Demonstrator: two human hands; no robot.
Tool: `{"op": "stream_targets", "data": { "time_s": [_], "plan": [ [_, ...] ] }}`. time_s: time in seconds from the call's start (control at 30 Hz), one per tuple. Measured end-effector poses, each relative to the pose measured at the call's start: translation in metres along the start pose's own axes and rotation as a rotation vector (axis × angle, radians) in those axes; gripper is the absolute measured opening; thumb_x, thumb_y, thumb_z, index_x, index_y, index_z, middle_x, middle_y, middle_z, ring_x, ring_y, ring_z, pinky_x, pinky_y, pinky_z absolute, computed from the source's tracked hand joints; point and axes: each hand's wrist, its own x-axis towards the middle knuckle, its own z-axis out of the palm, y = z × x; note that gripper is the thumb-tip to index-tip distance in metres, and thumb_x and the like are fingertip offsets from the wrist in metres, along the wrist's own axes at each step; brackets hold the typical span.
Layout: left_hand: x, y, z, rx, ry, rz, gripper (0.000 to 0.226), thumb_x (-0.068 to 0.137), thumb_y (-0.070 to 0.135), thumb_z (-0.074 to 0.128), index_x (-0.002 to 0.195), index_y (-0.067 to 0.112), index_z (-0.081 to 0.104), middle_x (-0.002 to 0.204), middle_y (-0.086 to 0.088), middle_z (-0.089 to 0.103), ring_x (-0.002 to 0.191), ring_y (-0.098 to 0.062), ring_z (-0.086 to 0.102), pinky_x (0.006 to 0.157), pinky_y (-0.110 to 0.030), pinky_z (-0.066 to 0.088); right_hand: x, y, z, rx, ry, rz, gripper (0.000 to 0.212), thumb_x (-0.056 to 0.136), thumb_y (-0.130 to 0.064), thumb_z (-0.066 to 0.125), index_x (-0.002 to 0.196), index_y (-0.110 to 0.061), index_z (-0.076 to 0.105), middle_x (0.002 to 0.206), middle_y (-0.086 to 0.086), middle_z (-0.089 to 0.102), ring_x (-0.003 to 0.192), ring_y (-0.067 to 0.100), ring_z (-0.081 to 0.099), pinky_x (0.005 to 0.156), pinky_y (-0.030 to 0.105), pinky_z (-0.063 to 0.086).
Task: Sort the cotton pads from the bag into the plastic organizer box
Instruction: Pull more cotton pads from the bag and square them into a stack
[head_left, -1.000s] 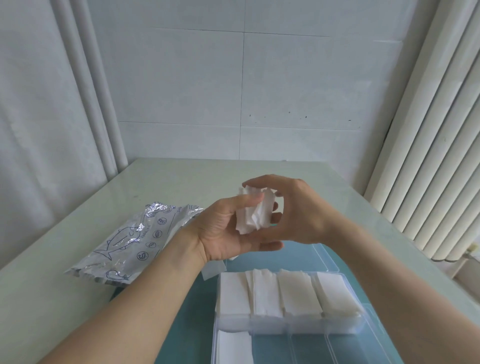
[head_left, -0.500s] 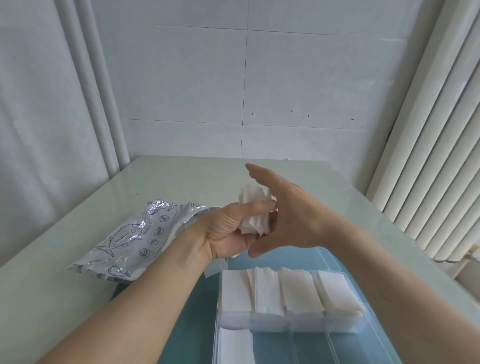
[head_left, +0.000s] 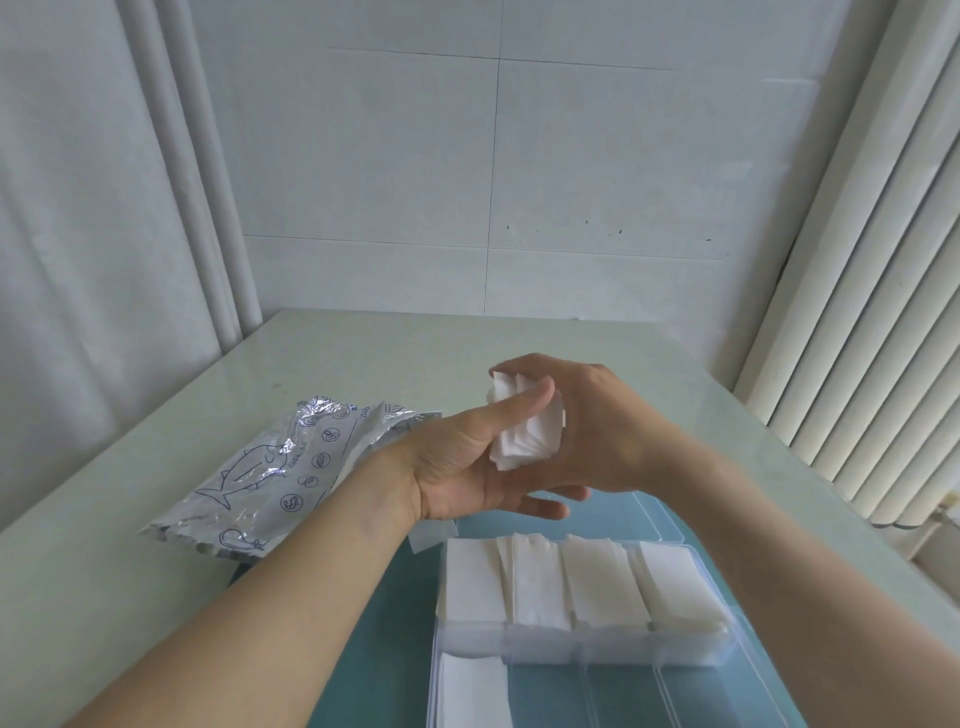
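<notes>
The left hand (head_left: 457, 462) is palm up, its thumb laid across the front of a small stack of cotton pads (head_left: 524, 431) and its fingers curled beneath it. The right hand (head_left: 587, 431) closes on the same stack from the opposite side, fingers wrapped over the top edge and behind the pads, so the stack is gripped between both hands in the air above the table (head_left: 363, 364). The pads in the stack stand roughly upright and fan out a little at their lower edges.

Directly below the hands, toward the person, sits the clear plastic organizer box (head_left: 727, 649) on a teal mat (head_left: 374, 649). The four compartments of its row nearest the hands each hold white pads (head_left: 602, 582) lying flat. In the next row closer to the person, the compartment on the left-hand side holds another pad (head_left: 470, 691).

Out beyond the left wrist, on the table, lies the silver foil bag (head_left: 270, 478) printed with blue fish drawings, its crumpled mouth turned toward the hands. Past the hands the table meets a pale tiled wall (head_left: 493, 182).
</notes>
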Motion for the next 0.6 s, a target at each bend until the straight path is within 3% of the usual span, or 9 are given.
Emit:
{"op": "stream_targets", "data": {
  "time_s": [0.1, 0.2, 0.23, 0.33, 0.43, 0.5, 0.6],
  "plan": [
    [0.005, -0.001, 0.0, -0.129, 0.097, 0.088, 0.04, 0.09, 0.043, 0.061, 0.116, 0.012, 0.065, 0.104, -0.009, 0.068, 0.099, -0.026, 0.066, 0.093, -0.042, 0.052, 0.001, -0.002, 0.003, -0.04, 0.01, 0.06, 0.081, 0.05, -0.05, 0.096, 0.12, -0.036, 0.057, 0.103, -0.018, 0.065, 0.095, 0.009, 0.06, 0.081, 0.035, 0.054],
    [0.01, -0.004, -0.002, -0.169, 0.142, 0.083, 0.036, 0.087, 0.043, 0.065, 0.105, 0.012, 0.069, 0.097, -0.008, 0.068, 0.091, -0.023, 0.067, 0.085, -0.034, 0.054, -0.001, -0.002, 0.003, -0.098, -0.036, 0.09, 0.111, 0.047, -0.057, 0.094, 0.142, -0.033, 0.043, 0.135, -0.016, 0.054, 0.124, 0.011, 0.049, 0.101, 0.029, 0.043],
    [0.011, -0.005, -0.003, -0.166, 0.137, 0.072, 0.038, 0.084, 0.043, 0.068, 0.103, 0.011, 0.07, 0.097, -0.009, 0.069, 0.09, -0.023, 0.068, 0.086, -0.034, 0.054, -0.001, -0.002, 0.003, -0.104, -0.045, 0.099, 0.112, 0.047, -0.058, 0.094, 0.144, -0.032, 0.043, 0.137, -0.016, 0.053, 0.126, 0.011, 0.048, 0.101, 0.027, 0.042],
    [0.011, -0.008, -0.007, -0.173, 0.069, 0.072, 0.05, 0.071, 0.042, 0.082, 0.106, 0.009, 0.072, 0.103, -0.01, 0.07, 0.097, -0.024, 0.069, 0.092, -0.035, 0.054, 0.0, -0.004, 0.006, -0.025, -0.024, 0.077, 0.087, 0.051, -0.046, 0.096, 0.126, -0.031, 0.057, 0.114, -0.018, 0.063, 0.105, 0.008, 0.058, 0.085, 0.027, 0.054],
    [0.011, -0.007, -0.006, -0.183, 0.019, 0.055, 0.066, 0.051, 0.039, 0.096, 0.104, 0.01, 0.069, 0.098, -0.009, 0.07, 0.091, -0.022, 0.07, 0.086, -0.034, 0.055, 0.001, -0.003, 0.008, 0.085, -0.046, 0.03, 0.108, 0.049, -0.04, 0.099, 0.142, -0.036, 0.045, 0.123, -0.022, 0.059, 0.101, -0.001, 0.059, 0.083, 0.012, 0.051],
    [0.014, -0.007, -0.007, -0.206, 0.047, 0.086, 0.079, 0.047, 0.035, 0.099, 0.111, 0.01, 0.061, 0.095, -0.009, 0.064, 0.084, -0.021, 0.067, 0.077, -0.032, 0.057, 0.0, -0.004, 0.007, 0.107, -0.074, 0.054, 0.121, 0.047, -0.042, 0.1, 0.149, -0.035, 0.034, 0.128, -0.02, 0.053, 0.097, -0.004, 0.058, 0.081, 0.009, 0.049],
    [0.015, -0.006, -0.009, -0.195, 0.018, 0.137, 0.076, 0.056, 0.033, 0.095, 0.121, 0.012, 0.06, 0.098, -0.011, 0.065, 0.085, -0.023, 0.068, 0.077, -0.033, 0.057, 0.0, 0.0, 0.007, 0.073, -0.034, 0.054, 0.096, 0.048, -0.041, 0.099, 0.132, -0.029, 0.054, 0.116, -0.018, 0.06, 0.094, -0.001, 0.062, 0.084, 0.022, 0.055]
  ]
}}
